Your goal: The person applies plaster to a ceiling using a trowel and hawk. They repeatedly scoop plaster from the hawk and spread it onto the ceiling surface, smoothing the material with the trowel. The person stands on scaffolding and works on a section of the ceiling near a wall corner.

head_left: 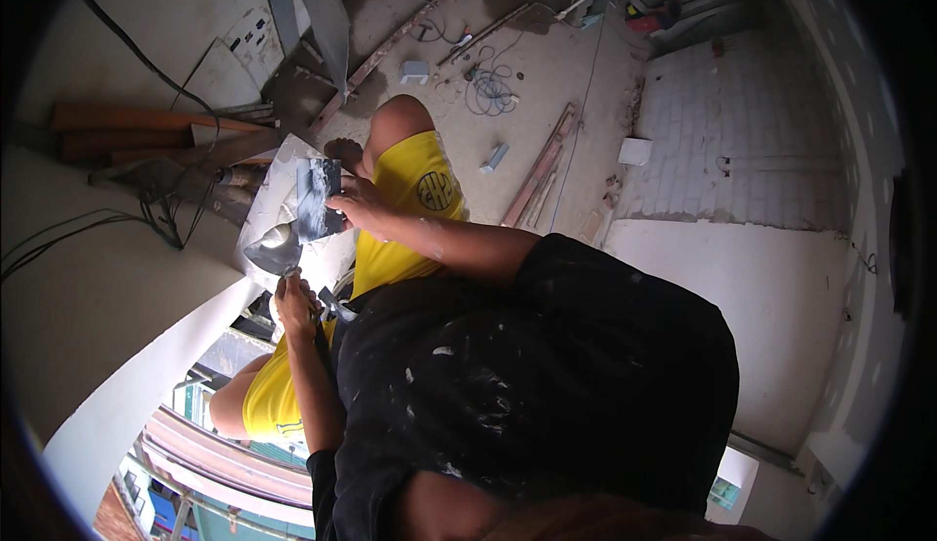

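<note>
The right hand (359, 204), fingers clamped, holds a flat grey plaster-smeared hawk board (317, 200) above the knees; the left hand (293, 302) grips a steel trowel (275, 248) just below. Keeping the board level should prevent spills.

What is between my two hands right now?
In the head view, a trowel blade loaded with grey plaster spans between the left hand and the right hand, which holds a flat scraper.

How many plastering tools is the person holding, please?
2: a flat grey-smeared hawk board gripped by the right hand, and a trowel in the left hand. None other visible; the body may hide some.
</note>
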A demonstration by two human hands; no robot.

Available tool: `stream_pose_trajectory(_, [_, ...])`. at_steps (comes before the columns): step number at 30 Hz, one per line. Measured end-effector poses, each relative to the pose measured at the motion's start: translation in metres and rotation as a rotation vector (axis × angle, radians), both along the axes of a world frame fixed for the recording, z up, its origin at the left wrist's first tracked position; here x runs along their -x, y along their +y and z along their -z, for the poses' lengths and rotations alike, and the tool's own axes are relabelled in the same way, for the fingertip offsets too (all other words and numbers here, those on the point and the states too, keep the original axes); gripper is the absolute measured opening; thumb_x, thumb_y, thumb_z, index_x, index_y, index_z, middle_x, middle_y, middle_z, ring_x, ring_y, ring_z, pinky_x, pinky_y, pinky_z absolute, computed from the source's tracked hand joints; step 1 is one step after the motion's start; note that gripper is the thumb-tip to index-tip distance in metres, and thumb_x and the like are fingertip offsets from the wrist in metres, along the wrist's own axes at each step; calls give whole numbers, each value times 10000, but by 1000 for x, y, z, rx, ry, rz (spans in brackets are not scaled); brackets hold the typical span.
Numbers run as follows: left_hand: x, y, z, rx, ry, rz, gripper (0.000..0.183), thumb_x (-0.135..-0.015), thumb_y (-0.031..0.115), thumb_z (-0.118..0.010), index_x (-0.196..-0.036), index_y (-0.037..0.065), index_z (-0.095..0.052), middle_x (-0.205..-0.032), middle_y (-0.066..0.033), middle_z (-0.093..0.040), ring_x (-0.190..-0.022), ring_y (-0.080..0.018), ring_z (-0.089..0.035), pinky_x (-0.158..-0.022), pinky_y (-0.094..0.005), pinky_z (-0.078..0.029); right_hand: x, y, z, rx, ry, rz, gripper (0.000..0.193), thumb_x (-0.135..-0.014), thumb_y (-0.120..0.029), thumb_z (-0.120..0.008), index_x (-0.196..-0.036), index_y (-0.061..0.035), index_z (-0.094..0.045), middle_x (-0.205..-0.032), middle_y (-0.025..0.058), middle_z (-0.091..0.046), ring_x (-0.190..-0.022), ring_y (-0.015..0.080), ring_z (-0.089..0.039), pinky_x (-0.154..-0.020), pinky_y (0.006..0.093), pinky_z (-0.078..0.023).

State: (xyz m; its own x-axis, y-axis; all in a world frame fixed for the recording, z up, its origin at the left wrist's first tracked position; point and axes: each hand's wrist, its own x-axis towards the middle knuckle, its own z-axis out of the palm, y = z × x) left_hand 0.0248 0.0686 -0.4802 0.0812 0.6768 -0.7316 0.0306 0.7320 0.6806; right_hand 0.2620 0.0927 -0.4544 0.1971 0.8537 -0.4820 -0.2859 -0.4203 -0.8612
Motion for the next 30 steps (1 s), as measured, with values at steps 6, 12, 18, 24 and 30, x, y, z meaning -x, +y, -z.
stream_pose_trajectory(6, [1, 3, 3, -4, 17, -2, 228, -941, 280, -568, -872, 63, -561, -654, -30, -490, -475, -128, -479, -424, -286, -410, -1, -4, 18, 2, -26, 16, 246, -906, -207, -660, -1082, -40, -620, -913, 83, -672, -685, 162, -645, -504, 293, -552])
stream_pose_trajectory(12, [2, 6, 17, 12, 51, 40, 248, -939, 294, -568, -868, 57, -564, -641, -25, -480, -483, -137, -484, -427, -292, -409, -12, -3, 33, -30, -215, -146, 225, -943, -183, -644, -1138, -72, -650, -976, 24, -707, -785, 94, -651, -560, 250, -535])
stream_pose_trajectory(18, [5, 10, 21, -24, 77, 67, 262, -946, 301, -557, -876, 49, -577, -639, -28, -487, -487, -147, -488, -434, -309, -413, -9, 21, 27, 29, -4, 26, 202, -929, -189, -665, -1053, -35, -624, -996, 86, -678, -806, 169, -667, -573, 309, -580])
stream_pose_trajectory(24, [5, 9, 43, 81, -4, -46, 214, -933, 275, -575, -914, 62, -584, -629, -6, -454, -484, -124, -469, -409, -290, -386, -13, 19, 39, -35, -525, -246, 189, -923, -188, -656, -974, -11, -615, -779, 80, -657, -751, 169, -653, -576, 346, -540])
stream_pose_trajectory(30, [8, 12, 54, 97, 57, 30, 288, -927, 284, -575, -991, 4, -594, -732, -52, -556, -568, -151, -535, -458, -325, -441, 5, 4, 6, -266, -967, -420, 176, -917, -194, -599, -933, -20, -621, -894, 229, -676, -831, 424, -648, -729, 481, -516])
